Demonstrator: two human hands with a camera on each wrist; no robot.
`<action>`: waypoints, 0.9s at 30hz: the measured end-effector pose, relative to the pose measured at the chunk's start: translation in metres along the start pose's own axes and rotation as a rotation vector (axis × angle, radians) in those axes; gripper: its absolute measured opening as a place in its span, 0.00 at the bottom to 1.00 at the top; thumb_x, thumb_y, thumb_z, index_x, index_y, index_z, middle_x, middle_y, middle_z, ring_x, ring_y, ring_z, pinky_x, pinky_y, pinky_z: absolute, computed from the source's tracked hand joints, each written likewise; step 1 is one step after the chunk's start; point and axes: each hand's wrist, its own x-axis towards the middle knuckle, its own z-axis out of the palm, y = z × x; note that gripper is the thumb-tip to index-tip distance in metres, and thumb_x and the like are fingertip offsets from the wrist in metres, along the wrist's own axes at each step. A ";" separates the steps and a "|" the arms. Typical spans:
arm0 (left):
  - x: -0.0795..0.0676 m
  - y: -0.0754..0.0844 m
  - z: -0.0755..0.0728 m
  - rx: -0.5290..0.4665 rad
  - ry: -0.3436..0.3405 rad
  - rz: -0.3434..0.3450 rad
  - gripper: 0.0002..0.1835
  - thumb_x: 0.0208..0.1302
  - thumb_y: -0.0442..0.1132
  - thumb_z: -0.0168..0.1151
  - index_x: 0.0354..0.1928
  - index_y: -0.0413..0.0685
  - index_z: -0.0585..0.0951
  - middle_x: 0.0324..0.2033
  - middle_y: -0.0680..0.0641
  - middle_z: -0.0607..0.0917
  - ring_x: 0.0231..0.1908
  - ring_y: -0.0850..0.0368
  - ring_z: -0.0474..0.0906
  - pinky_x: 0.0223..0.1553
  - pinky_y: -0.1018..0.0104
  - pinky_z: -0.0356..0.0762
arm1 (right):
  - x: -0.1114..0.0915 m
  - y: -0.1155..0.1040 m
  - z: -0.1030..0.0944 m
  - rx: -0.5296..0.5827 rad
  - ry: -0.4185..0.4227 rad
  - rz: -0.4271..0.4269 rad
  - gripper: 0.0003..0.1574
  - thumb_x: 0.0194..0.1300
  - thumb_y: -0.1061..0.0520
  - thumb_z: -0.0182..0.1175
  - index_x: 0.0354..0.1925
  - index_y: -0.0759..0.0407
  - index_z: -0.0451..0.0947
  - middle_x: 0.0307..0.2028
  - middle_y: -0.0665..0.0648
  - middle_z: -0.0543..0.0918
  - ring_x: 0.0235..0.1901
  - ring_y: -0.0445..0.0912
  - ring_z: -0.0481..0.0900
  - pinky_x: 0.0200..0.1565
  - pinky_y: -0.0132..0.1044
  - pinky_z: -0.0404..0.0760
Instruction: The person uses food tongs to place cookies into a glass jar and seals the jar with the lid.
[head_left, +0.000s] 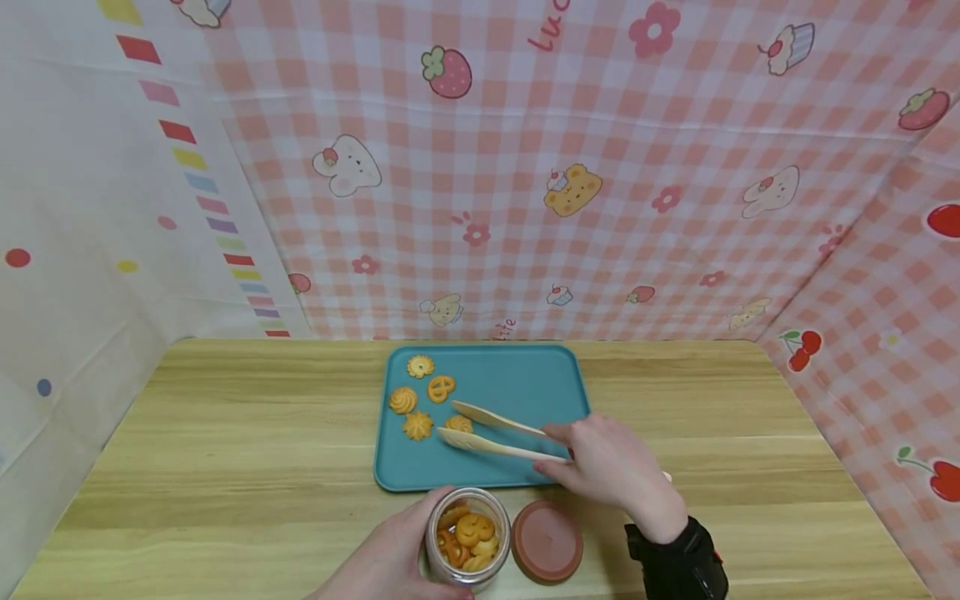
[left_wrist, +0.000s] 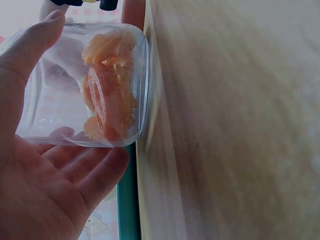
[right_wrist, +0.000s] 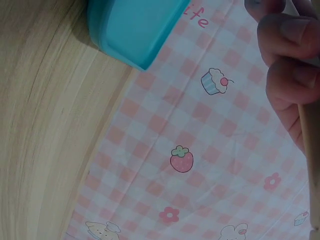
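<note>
My left hand (head_left: 393, 546) grips a clear glass jar (left_wrist: 55, 100), open at the top, near the table's front edge. Several cookies (head_left: 474, 531), pretzel shapes among them, lie at its bottom. In my right hand (head_left: 611, 467) is a pair of pale wooden tongs (head_left: 491, 447), reaching left over the teal tray (head_left: 517, 379). A round swirled cookie (head_left: 459, 424) lies between the spread tong tips; whether they touch it I cannot tell. Farther left on the tray are a pretzel cookie (head_left: 441, 388), a swirl cookie (head_left: 402, 400), a star-shaped cookie (head_left: 417, 426) and a flower-shaped cookie (head_left: 420, 366).
A reddish-brown round lid (head_left: 547, 542) lies flat on the wooden table (head_left: 247, 450), just right of the jar. Behind the table hangs a pink checked cloth (head_left: 495, 167), with more patterned cloth at both sides.
</note>
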 end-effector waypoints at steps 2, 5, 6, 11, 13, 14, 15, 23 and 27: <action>0.000 0.000 0.000 -0.001 -0.001 0.003 0.48 0.40 0.62 0.74 0.66 0.64 0.66 0.55 0.62 0.75 0.54 0.65 0.72 0.57 0.57 0.70 | 0.000 0.000 0.000 0.003 0.002 -0.006 0.25 0.58 0.39 0.64 0.49 0.50 0.85 0.11 0.38 0.63 0.13 0.33 0.60 0.17 0.29 0.58; 0.000 -0.001 0.000 0.002 0.001 0.009 0.47 0.40 0.62 0.74 0.66 0.65 0.66 0.55 0.63 0.75 0.53 0.65 0.72 0.57 0.58 0.70 | 0.001 0.002 0.000 0.001 0.004 -0.012 0.23 0.59 0.39 0.64 0.48 0.49 0.85 0.11 0.39 0.62 0.13 0.34 0.60 0.17 0.29 0.56; 0.000 -0.001 0.000 0.005 0.003 0.013 0.47 0.40 0.62 0.74 0.66 0.64 0.66 0.55 0.63 0.75 0.53 0.65 0.72 0.57 0.58 0.70 | 0.001 0.002 0.000 0.003 0.005 -0.014 0.23 0.59 0.39 0.63 0.47 0.49 0.85 0.11 0.39 0.62 0.13 0.34 0.59 0.17 0.29 0.55; 0.000 -0.001 0.000 0.017 0.010 0.023 0.47 0.40 0.62 0.74 0.66 0.64 0.66 0.55 0.63 0.76 0.53 0.65 0.72 0.57 0.58 0.70 | 0.000 0.004 -0.001 0.029 0.001 -0.022 0.21 0.59 0.40 0.64 0.46 0.50 0.84 0.11 0.40 0.61 0.13 0.33 0.57 0.17 0.29 0.52; 0.000 -0.001 0.000 0.016 0.011 0.023 0.47 0.40 0.62 0.74 0.66 0.64 0.66 0.55 0.63 0.76 0.53 0.65 0.72 0.57 0.58 0.70 | 0.000 0.005 -0.003 0.043 0.001 -0.021 0.22 0.59 0.40 0.64 0.46 0.51 0.85 0.11 0.40 0.60 0.13 0.33 0.56 0.17 0.28 0.52; 0.000 -0.001 0.000 0.015 0.011 0.022 0.47 0.40 0.62 0.74 0.66 0.64 0.66 0.55 0.63 0.76 0.53 0.65 0.72 0.57 0.58 0.70 | -0.001 0.005 -0.004 0.048 0.003 -0.021 0.23 0.59 0.40 0.64 0.47 0.51 0.85 0.11 0.40 0.60 0.13 0.33 0.55 0.17 0.28 0.51; 0.000 -0.001 0.000 0.013 0.010 0.019 0.47 0.40 0.62 0.74 0.66 0.65 0.66 0.55 0.63 0.76 0.53 0.65 0.72 0.57 0.58 0.70 | -0.002 0.005 -0.005 0.052 0.006 -0.023 0.23 0.59 0.41 0.64 0.48 0.51 0.85 0.11 0.40 0.60 0.13 0.33 0.54 0.17 0.28 0.51; 0.000 -0.001 0.001 0.008 0.016 0.023 0.47 0.40 0.62 0.75 0.65 0.65 0.66 0.54 0.63 0.76 0.53 0.65 0.72 0.57 0.58 0.70 | -0.012 0.007 -0.021 0.107 0.050 -0.057 0.28 0.61 0.39 0.62 0.52 0.55 0.83 0.12 0.39 0.59 0.13 0.31 0.52 0.18 0.26 0.52; 0.000 -0.001 0.001 0.004 0.023 0.033 0.47 0.40 0.61 0.75 0.65 0.67 0.66 0.54 0.63 0.76 0.53 0.65 0.72 0.57 0.58 0.70 | -0.019 0.006 -0.031 0.121 0.067 -0.067 0.30 0.62 0.36 0.60 0.53 0.54 0.83 0.13 0.38 0.57 0.14 0.31 0.50 0.18 0.26 0.51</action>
